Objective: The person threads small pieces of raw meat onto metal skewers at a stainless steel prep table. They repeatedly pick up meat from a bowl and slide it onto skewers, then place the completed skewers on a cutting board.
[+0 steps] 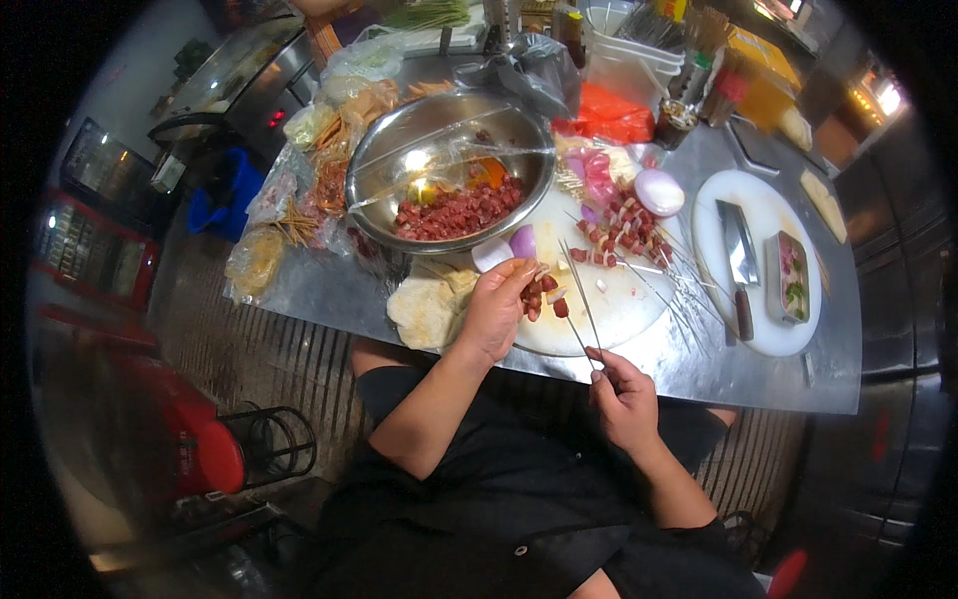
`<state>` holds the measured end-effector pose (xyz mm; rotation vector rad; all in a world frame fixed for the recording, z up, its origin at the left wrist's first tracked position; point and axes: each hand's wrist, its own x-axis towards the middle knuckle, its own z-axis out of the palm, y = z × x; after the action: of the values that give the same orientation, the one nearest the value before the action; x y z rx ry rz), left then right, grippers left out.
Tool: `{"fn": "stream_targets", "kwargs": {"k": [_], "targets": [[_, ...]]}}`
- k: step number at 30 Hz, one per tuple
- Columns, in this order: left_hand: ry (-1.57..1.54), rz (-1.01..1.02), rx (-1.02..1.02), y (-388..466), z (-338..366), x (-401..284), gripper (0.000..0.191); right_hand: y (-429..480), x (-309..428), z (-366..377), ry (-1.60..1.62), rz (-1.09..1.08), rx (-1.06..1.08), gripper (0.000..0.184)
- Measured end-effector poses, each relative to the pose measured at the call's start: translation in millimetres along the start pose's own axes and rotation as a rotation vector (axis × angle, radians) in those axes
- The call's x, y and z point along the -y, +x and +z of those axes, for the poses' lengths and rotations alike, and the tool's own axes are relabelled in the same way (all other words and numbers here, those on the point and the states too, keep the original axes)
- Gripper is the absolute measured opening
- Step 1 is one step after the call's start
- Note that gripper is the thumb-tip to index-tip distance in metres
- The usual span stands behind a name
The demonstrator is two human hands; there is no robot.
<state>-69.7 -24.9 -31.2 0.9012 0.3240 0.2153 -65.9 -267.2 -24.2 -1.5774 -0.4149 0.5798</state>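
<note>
My right hand [625, 397] grips the lower ends of metal skewers [580, 333], which point up over a round white cutting board [636, 311]. One skewer carries red meat cubes [560, 308] and pale onion pieces [556, 295]. My left hand [494, 311] is closed around more meat cubes at that skewer's upper part; its fingers hide how many. Finished-looking meat and onion skewers [621, 232] lie piled on the board's far side. Behind my left hand, a large steel bowl [449, 101] holds diced raw meat [460, 211], with clear plastic film across it.
At right, a second white board [718, 195] bears a cleaver [739, 247] and a small steel tray [787, 277]. Onion halves [658, 192] and flatbread [426, 307] lie close by. Plastic bags [254, 262] crowd the left edge of the steel table [322, 322]. A white bucket [632, 64] stands behind.
</note>
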Motion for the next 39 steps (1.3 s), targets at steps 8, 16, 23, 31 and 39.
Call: {"fn": "stream_targets", "kwargs": {"k": [8, 16, 23, 31, 39], "targets": [[0.015, -0.003, -0.021, -7.7, 11.7, -20.6, 0.016, 7.9, 0.6, 7.4, 0.061, -0.035, 0.018, 0.031], [0.831, 0.316, -0.023, 46.7, -28.5, -105.6, 0.018, 25.0, 5.0, -55.6, 0.192, -0.101, -0.25, 0.032], [2.025, 0.165, 0.182, 168.0, -74.8, -132.8, 0.03, 27.1, 6.9, -93.3, 0.426, -0.006, -0.417, 0.037], [2.349, 0.038, 0.221, 243.8, -106.4, -121.8, 0.058, 0.9, -18.3, -70.0, 0.345, 0.085, -0.127, 0.037], [2.453, 0.217, 0.253, 251.4, -97.1, -121.6, 0.031, -1.7, 56.7, -290.2, 0.429, -0.427, -0.953, 0.033]]}}
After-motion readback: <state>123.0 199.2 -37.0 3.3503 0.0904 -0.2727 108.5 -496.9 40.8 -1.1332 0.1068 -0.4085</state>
